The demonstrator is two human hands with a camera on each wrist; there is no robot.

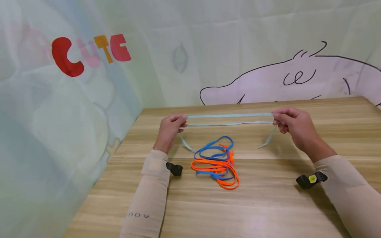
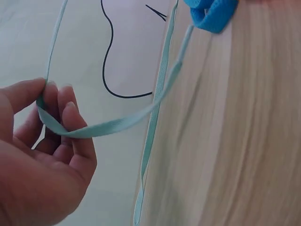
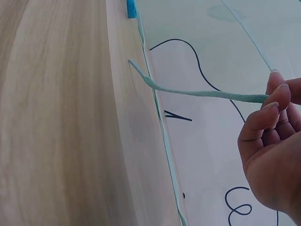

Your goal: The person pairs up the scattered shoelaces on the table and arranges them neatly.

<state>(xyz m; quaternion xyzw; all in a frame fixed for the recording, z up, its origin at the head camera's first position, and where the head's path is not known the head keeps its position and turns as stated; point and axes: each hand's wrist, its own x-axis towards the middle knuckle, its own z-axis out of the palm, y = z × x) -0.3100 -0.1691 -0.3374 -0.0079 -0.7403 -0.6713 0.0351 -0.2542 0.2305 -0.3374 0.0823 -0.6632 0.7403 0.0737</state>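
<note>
A pale mint shoelace [image 1: 229, 115] is stretched straight across, above the table, between both hands. My left hand [image 1: 171, 128] pinches it between thumb and fingertips, and a loose end [image 2: 108, 128] hangs from there. On the other side, my right hand [image 1: 297, 127] pinches it likewise, its tipped end [image 3: 202, 93] dangling toward the table. A second mint strand [image 1: 247, 123] runs just below the taut one; I cannot tell whether it lies on the table. Nearer me, a blue shoelace [image 1: 212, 142] and an orange shoelace [image 1: 205, 161] lie loosely looped together, apart from both hands.
The wood-grain table [image 1: 256, 198] spreads under both arms. A printed cloth [image 1: 184, 29] with letters and a line drawing hangs behind it and along the left. A small black device [image 1: 175, 169] sits on the left wrist, another [image 1: 308, 180] on the right.
</note>
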